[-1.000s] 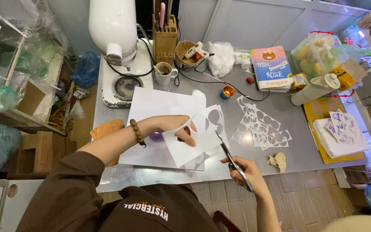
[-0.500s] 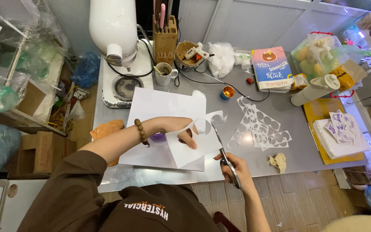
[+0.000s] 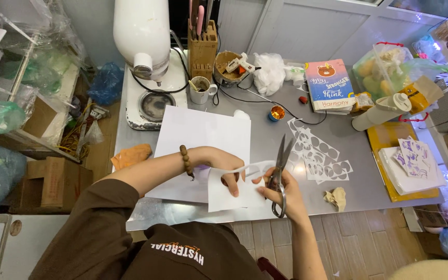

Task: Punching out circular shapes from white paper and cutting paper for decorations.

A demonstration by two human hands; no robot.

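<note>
My left hand [image 3: 226, 168] pinches a white sheet of paper [image 3: 229, 194] above the near edge of the grey table [image 3: 265, 129]. A bead bracelet [image 3: 185, 159] sits on that wrist. My right hand [image 3: 281, 194] grips a pair of scissors [image 3: 280, 166]; the blades are parted and point away from me, at the right edge of the sheet. A thin cut strip of the paper curls between the two hands. Under my left forearm lies a larger white sheet [image 3: 203, 140].
Paper scrap with round holes [image 3: 317, 155] lies right of the scissors, a crumpled ball [image 3: 336, 197] nearer me. A white stand mixer [image 3: 146, 52], knife block [image 3: 202, 46], mug [image 3: 201, 89], glue gun [image 3: 239, 63], book [image 3: 329, 85], yellow tray with cut-outs [image 3: 405, 161] ring the table.
My right hand has brought the scissors from low and slanted up to the sheet, blades now pointing away from me. The sheet has shifted slightly in my left hand.
</note>
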